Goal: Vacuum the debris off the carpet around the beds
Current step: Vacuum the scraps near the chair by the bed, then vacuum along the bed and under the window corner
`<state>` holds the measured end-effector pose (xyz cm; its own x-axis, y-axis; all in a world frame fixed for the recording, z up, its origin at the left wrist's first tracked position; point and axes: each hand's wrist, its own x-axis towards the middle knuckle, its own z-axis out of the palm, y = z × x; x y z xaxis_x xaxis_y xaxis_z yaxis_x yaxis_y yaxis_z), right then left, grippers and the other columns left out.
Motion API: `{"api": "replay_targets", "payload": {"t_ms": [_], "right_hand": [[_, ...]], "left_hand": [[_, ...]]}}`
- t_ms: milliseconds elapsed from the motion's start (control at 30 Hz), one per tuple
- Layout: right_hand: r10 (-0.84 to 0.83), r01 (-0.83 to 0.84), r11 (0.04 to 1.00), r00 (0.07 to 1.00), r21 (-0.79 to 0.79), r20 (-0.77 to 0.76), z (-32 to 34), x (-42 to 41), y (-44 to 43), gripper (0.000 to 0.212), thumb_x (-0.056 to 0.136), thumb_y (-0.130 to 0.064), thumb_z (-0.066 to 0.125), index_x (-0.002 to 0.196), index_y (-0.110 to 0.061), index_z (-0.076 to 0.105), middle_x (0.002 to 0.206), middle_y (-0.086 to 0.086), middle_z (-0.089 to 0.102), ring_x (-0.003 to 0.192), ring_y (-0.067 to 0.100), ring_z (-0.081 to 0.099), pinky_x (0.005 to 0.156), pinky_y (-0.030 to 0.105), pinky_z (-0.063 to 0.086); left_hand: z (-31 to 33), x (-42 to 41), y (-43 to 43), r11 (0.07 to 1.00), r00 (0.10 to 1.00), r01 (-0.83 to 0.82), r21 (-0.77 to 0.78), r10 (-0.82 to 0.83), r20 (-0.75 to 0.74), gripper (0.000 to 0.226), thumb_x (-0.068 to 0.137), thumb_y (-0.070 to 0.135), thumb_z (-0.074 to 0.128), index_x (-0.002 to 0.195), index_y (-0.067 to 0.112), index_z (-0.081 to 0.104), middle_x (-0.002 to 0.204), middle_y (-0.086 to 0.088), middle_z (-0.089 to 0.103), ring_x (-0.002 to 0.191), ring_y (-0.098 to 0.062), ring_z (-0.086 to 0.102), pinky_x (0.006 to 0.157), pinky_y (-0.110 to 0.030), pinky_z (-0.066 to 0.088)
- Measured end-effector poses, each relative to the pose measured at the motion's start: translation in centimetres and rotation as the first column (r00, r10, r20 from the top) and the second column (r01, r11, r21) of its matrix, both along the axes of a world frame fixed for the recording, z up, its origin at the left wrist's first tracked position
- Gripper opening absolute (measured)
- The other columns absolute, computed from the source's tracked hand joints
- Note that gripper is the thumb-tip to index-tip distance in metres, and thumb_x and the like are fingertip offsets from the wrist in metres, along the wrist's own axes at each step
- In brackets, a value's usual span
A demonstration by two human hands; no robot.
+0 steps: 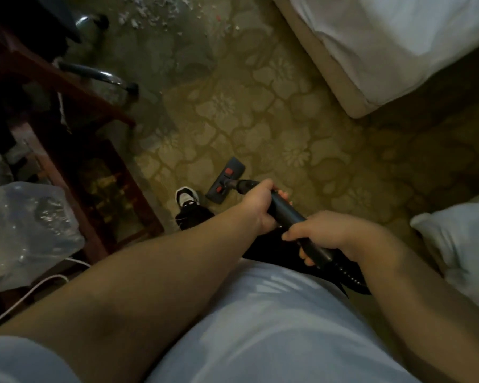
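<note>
Both hands hold the black vacuum wand (286,210). My left hand (256,207) grips it higher up toward the floor head, and my right hand (325,234) grips it lower, by the ribbed hose. The dark floor head (225,180), with two red marks, rests on the yellow flower-patterned carpet (260,114) just ahead of my shoe (187,197). White scraps of debris (150,12) lie scattered on the carpet at the far top left. One bed (385,45) with white sheets fills the top right. A second bed's white bedding (459,244) shows at the right edge.
A dark wooden desk or shelf unit (67,150) stands along the left, with chrome chair legs (94,73) beside it. A clear plastic bag (25,233) and a white cable (33,288) lie at the lower left. Open carpet runs between the two beds.
</note>
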<state>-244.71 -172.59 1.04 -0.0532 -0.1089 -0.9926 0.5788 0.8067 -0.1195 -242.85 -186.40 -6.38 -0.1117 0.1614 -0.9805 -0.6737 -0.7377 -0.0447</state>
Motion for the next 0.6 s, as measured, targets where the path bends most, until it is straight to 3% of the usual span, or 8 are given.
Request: {"api": "replay_targets", "payload": {"t_ms": [167,367,500,600], "right_hand": [[-0.246,0.247,0.969,0.969,0.01,-0.027,3.0,0.6,8.0,0.029,0.093,-0.029,0.076,0.099,-0.001,0.067,0.074,0.013,0.071,0.058,0.022,0.068,0.047,0.026,0.053],[-0.558,0.562,0.827,0.823,0.006,-0.105,5.8,2.1,15.5,0.021,0.096,-0.021,0.073,0.092,-0.001,0.065,0.054,0.009,0.065,0.042,0.019,0.063,0.038,0.021,0.046],[-0.709,0.721,0.693,0.683,0.003,-0.173,5.2,3.0,17.3,0.022,0.095,-0.024,0.073,0.094,-0.003,0.067,0.061,0.009,0.068,0.047,0.02,0.064,0.043,0.023,0.05],[-0.77,0.79,0.613,0.598,0.001,-0.223,4.0,1.9,17.6,0.028,0.091,-0.03,0.076,0.097,-0.004,0.071,0.072,0.013,0.072,0.058,0.026,0.07,0.057,0.033,0.056]], "left_hand": [[1.2,-2.7,8.7,0.958,0.957,0.285,0.0,-0.285,-0.044,0.02,0.098,0.021,0.055,0.08,0.012,0.051,0.06,-0.003,0.054,0.058,-0.015,0.052,0.061,-0.032,0.05],[2.6,-5.3,17.5,0.804,0.795,0.595,0.0,-0.588,-0.151,0.016,0.097,0.022,0.059,0.085,0.012,0.055,0.058,-0.002,0.057,0.047,-0.016,0.055,0.047,-0.025,0.053],[2.7,-7.6,21.4,0.704,0.682,0.71,-0.016,-0.694,-0.231,0.023,0.099,0.017,0.053,0.077,0.012,0.051,0.057,-0.003,0.052,0.051,-0.017,0.049,0.052,-0.024,0.051],[3.1,-10.2,23.3,0.642,0.615,0.766,-0.028,-0.745,-0.26,0.022,0.1,0.013,0.053,0.078,0.01,0.052,0.062,-0.005,0.05,0.057,-0.018,0.048,0.062,-0.032,0.048]]}}
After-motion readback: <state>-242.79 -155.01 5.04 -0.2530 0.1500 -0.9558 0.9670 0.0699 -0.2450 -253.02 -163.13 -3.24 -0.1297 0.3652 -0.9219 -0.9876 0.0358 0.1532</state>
